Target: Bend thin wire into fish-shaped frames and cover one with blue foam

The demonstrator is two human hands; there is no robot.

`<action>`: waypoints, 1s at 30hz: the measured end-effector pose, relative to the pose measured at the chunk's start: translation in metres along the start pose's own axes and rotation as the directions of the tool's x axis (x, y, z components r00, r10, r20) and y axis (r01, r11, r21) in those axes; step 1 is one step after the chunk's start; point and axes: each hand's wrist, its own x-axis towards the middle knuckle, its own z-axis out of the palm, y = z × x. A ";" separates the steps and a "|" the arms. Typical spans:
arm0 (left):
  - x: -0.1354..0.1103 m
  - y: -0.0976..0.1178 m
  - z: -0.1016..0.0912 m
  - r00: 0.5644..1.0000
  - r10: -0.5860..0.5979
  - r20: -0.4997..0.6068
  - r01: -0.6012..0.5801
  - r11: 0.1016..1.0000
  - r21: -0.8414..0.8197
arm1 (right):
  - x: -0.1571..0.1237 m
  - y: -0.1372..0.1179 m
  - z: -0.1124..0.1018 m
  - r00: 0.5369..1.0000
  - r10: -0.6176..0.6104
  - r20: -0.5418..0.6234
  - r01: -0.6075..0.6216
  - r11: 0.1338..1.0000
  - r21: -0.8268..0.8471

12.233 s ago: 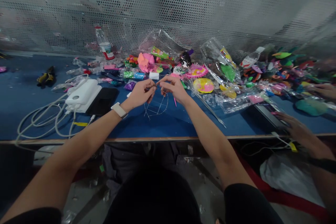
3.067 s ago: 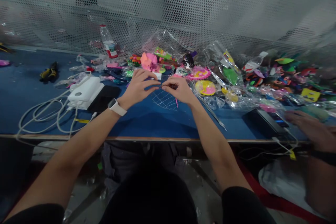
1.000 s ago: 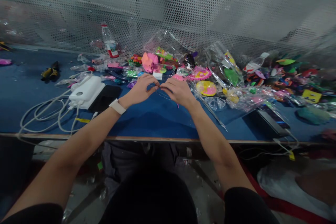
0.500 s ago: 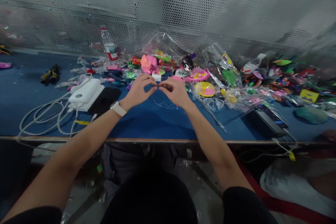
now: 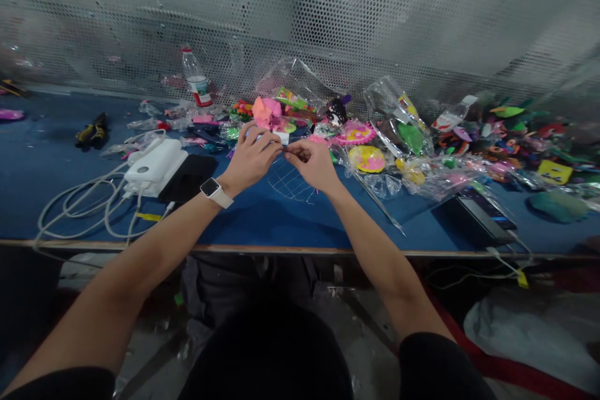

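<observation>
My left hand [image 5: 250, 161], with a watch [image 5: 216, 192] on its wrist, is closed in a pinch at the middle of the table's far half. Its fingertips meet those of my right hand [image 5: 312, 161], also pinched. Below the joined fingertips spreads a net of thin pale threads [image 5: 291, 186], its strands crossing over the blue table. Both hands seem to pinch its upper edge, though the fingers hide the exact spot. Just behind them lie a small white block [image 5: 282, 137] and a pink clay-like lump [image 5: 267, 111].
White chargers with cables [image 5: 157, 165] and a black phone [image 5: 190, 176] lie left. Bagged colourful pieces [image 5: 365, 159] line the back, beside a bottle [image 5: 195, 78]. Tweezers [image 5: 379, 203] lie right of my hand; a black device [image 5: 473, 219] stands farther right. Perforated metal [image 5: 300, 19] rises behind.
My left hand has turned over so its back and the watch face show more. The thread net shows larger and more spread below the fingertips. My right hand stays nearly in place.
</observation>
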 end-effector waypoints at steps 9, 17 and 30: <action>0.001 -0.007 0.003 0.995 -0.068 0.068 0.077 0.988 -0.136 | 0.000 0.001 -0.016 0.916 -0.332 0.224 0.398 0.810 -0.431; 0.002 -0.024 -0.007 0.877 -0.049 0.478 0.330 0.784 -0.525 | -0.003 -0.007 -0.022 0.801 -0.362 0.478 0.594 0.582 -0.555; 0.003 -0.025 -0.020 0.816 0.003 0.578 0.461 0.600 -0.654 | -0.006 -0.016 -0.018 0.804 -0.423 0.419 0.589 0.665 -0.460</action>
